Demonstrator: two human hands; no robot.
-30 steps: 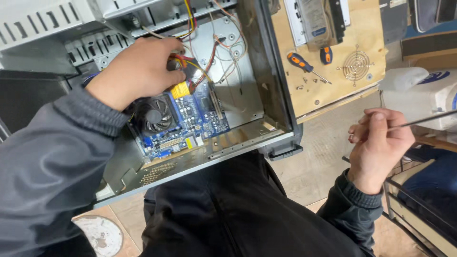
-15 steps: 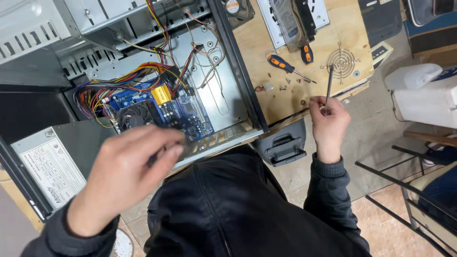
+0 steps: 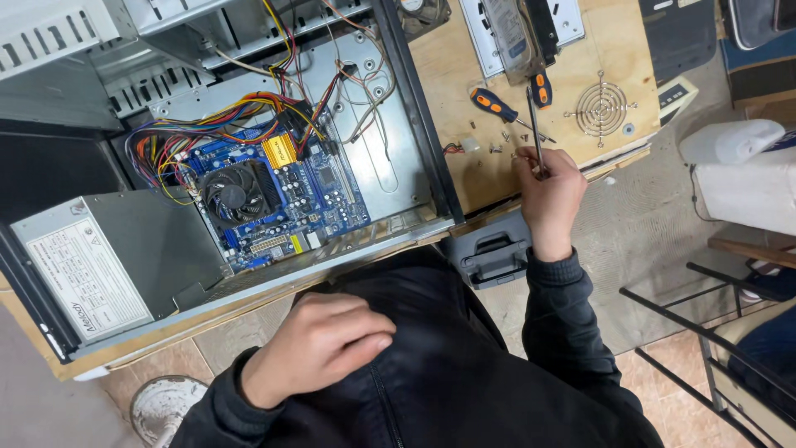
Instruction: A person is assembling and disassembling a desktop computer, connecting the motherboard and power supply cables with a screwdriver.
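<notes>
Nearby, right hand (image 3: 549,192) grips a screwdriver (image 3: 535,124) over loose screws (image 3: 500,143); left hand (image 3: 319,344) relaxed.

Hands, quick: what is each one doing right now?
Left hand: loosely curled, holding nothing, resting on the black jacket.
Right hand: closed around a screwdriver over the wooden board.
</notes>
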